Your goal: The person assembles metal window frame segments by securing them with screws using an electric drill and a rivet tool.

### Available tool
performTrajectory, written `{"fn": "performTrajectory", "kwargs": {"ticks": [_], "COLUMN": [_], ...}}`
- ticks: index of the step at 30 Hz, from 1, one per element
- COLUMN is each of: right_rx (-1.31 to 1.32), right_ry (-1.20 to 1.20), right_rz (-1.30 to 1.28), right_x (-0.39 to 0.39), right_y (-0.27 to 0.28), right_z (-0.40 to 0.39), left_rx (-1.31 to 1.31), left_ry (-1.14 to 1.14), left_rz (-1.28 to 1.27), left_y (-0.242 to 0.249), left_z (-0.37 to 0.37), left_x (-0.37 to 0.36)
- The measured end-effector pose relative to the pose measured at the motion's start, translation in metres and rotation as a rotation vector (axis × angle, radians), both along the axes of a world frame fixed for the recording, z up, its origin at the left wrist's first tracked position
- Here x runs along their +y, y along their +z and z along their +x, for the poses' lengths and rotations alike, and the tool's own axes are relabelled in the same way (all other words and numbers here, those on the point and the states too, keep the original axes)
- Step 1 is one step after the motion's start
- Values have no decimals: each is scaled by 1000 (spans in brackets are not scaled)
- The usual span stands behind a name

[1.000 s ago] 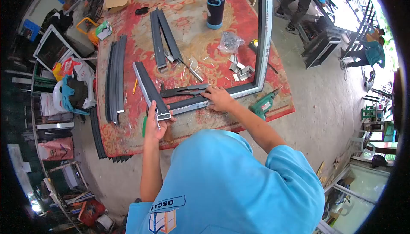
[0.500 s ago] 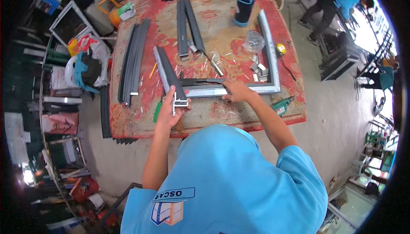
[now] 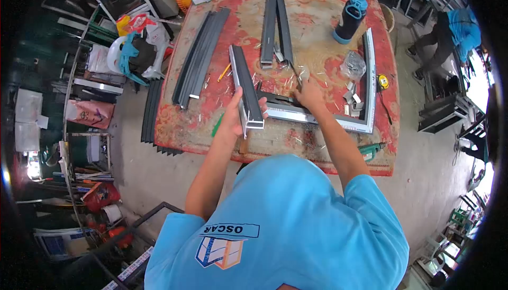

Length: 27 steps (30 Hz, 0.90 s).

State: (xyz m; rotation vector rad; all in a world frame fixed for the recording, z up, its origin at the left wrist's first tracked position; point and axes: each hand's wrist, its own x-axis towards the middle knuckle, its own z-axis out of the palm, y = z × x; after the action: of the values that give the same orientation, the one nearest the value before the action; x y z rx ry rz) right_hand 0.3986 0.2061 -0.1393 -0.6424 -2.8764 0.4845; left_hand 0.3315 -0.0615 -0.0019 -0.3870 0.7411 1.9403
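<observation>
My left hand (image 3: 233,114) is closed around a dark grey metal profile (image 3: 246,81), held tilted over the near side of the table with its pale cut end towards me. My right hand (image 3: 310,97) has its fingers closed at the pale handle of a thin tool (image 3: 299,73), which looks like a screwdriver; the fingertips partly hide the grip. Beneath that hand lies an L-shaped frame (image 3: 338,122) of joined profiles. A flat dark piece (image 3: 275,98) rests along the frame's inner side.
Profiles (image 3: 203,52) lie at the left, with two more (image 3: 270,31) in the middle. A bottle (image 3: 349,20), plastic bag (image 3: 353,65), metal brackets (image 3: 352,97), tape measure (image 3: 383,81) and green power tool (image 3: 370,151) are at the right. Another person (image 3: 450,36) bends beyond the table.
My right hand has left the frame's near bar and reached forward to the thin tool's handle. The profile in my left hand has turned more upright. The whole view has shifted.
</observation>
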Motion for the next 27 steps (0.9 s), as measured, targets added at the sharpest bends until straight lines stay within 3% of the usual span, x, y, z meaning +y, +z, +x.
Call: {"fn": "performTrajectory", "kwargs": {"ticks": [2, 3, 5, 6, 8, 9, 10, 12, 14, 16, 19, 27], "right_rx": [-25, -19, -193, -189, 77, 239, 400, 170, 155, 141, 108, 30], "right_ry": [-54, -46, -106, -96, -63, 53, 162, 15, 102, 101, 148, 247], "right_rz": [-8, -9, -308, -309, -610, -627, -644, -1142, -1251, -1331, -1405, -1401], "right_x": [14, 16, 20, 22, 20, 13, 5, -28, -48, -73, -90, -108], "right_y": [-34, -27, 0, 9, 22, 31, 45, 140, 177, 198, 219, 243], "right_z": [-25, -28, -31, -28, -11, 4, 25, 65, 94, 114, 122, 111], "left_rx": [177, 182, 216, 287, 358, 422, 554, 545, 544, 454, 521, 585], "left_ry": [15, 23, 88, 119, 195, 258, 207, 315, 404, 548, 649, 655], "left_rz": [-274, -275, -207, -262, -269, -280, -273, -255, -227, -188, -131, -126], "left_y": [-11, -9, 5, 31, 57, 67, 78, 84, 93, 104, 100, 107], "left_z": [-5, -5, -1, 5, 2, 0, -9, -31, -44, -50, -59, -36], "left_x": [7, 9, 11, 14, 16, 14, 10, 8, 8, 9, 12, 14]}}
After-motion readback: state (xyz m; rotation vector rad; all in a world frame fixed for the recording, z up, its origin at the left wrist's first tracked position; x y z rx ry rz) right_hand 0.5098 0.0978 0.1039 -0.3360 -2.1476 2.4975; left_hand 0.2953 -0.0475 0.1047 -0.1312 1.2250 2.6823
